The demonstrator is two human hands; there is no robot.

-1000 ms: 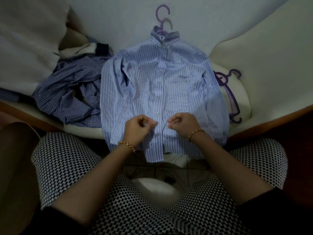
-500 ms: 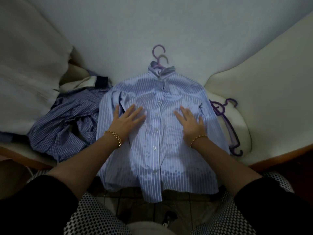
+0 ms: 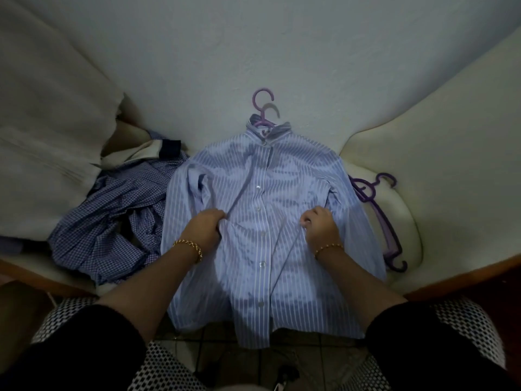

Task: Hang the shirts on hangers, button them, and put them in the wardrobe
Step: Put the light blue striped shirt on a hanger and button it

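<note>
1. Fingers (image 3: 217,219) of our left hand (image 3: 203,231) curl tight, bunching the striped shirt (image 3: 267,176) left of its button row; our right hand (image 3: 320,225) pinches cloth the same way on the other side.
2. Shirt lies flat, front up, on the cream seat (image 3: 406,221), looks buttoned, purple hanger (image 3: 263,101) hook poking out at the collar.
3. We judge it light, thin, floppy, quick to crease; better lifted by the stiff plastic hook.
4. Beside it a checked shirt (image 3: 112,221) lies crumpled; spare hangers (image 3: 379,213) on the right.

cream sofa seat (image 3: 408,221): striped shirt (image 3: 253,170) flat at centre; checked shirt (image 3: 107,221) crumpled to its left; purple hangers (image 3: 364,191) to its right
</note>
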